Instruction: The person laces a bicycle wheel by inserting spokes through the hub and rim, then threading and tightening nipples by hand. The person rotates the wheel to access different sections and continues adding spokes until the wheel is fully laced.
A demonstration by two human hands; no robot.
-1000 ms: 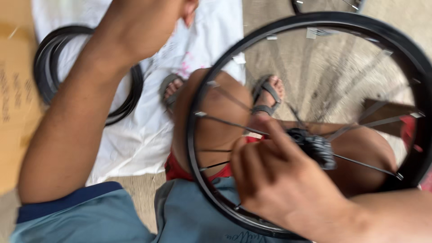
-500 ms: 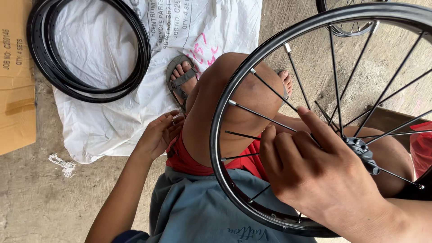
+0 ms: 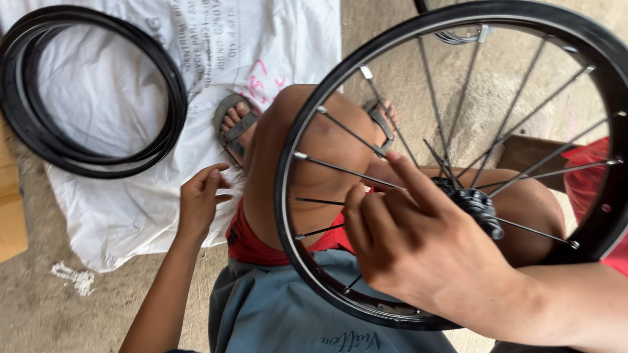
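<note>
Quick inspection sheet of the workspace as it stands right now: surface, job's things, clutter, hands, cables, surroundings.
Surface: bare concrete floor, partly covered by a white sack.
Job's things: black spoked wheel upright across the person's lap; hub beside the fingers.
Clutter: black tyres coiled on the sack; cardboard at the left edge.
Hands: right hand reaching through the spokes at the hub; left hand empty, fingers curled, over the sack's edge.
Cables: nothing seen.
Surroundings: sandalled feet; wooden block behind the wheel.
</note>
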